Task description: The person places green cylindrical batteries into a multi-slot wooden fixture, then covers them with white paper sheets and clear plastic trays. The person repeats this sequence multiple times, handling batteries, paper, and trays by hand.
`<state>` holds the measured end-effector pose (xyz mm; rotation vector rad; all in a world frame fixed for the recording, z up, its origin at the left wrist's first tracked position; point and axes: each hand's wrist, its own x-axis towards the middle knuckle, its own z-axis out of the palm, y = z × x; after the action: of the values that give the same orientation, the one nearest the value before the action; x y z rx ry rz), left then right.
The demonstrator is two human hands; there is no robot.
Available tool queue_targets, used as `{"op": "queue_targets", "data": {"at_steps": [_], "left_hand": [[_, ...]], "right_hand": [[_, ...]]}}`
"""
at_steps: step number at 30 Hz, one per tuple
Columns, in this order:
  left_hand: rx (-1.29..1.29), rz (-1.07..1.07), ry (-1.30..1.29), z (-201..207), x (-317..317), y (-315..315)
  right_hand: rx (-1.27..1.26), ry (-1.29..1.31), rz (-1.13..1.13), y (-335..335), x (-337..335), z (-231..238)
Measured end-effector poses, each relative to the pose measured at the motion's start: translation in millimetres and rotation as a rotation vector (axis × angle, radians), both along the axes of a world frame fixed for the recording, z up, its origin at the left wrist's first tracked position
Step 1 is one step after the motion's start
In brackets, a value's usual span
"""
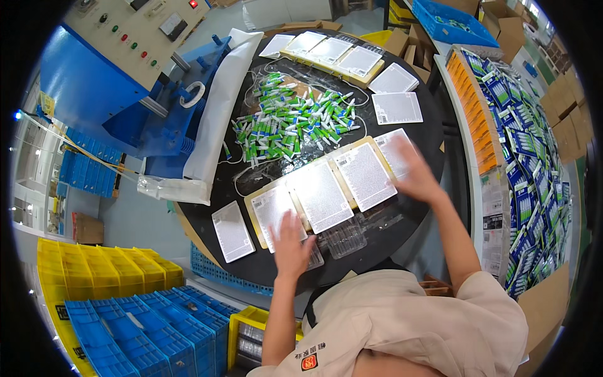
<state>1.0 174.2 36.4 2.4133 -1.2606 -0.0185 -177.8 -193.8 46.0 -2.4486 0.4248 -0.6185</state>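
White cards (pixel 323 191): lying in a slanting row on a yellow tray (pixel 257 221), at six o'clock on the round black surface (pixel 429 135). Toward twelve to one o'clock, three more on a second yellow tray (pixel 367 80). Between both trays, a heap of green-and-white tubes (pixel 320 119). Beyond the surface, at one to two o'clock, a blue crate (pixel 452 36) with green-and-white pieces inside; near seven, a yellow crate (pixel 233 339) holding clear plastic pieces (pixel 250 342).

Left hand (pixel 293 249) between six and seven o'clock, fingers (pixel 290 227) moderately spread over the row's seven-o'clock end card; contact hard to tell. Right hand (pixel 419 181) between three and four o'clock, blurred near the opposite end card; cannot tell whether gripping or wide.
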Motion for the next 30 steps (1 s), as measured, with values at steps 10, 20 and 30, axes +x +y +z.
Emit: {"op": "queue_targets", "data": {"at_steps": [10, 20, 30], "left_hand": [[-1.107, 1.050, 1.129, -72.4, -30.9, 156.1], [-1.166, 1.473, 1.451, -152.3, -110.5, 197.6], [-1.328, 1.155, 1.796, -132.4, -106.9, 138.1]], "right_hand": [[1.321, -0.429, -0.978, -192.5, -93.7, -235.6], [1.470, -0.350, -0.937, 65.3, -125.4, -191.0], [-0.401, 0.134, -0.348, 6.4, -44.3, 33.9]]}}
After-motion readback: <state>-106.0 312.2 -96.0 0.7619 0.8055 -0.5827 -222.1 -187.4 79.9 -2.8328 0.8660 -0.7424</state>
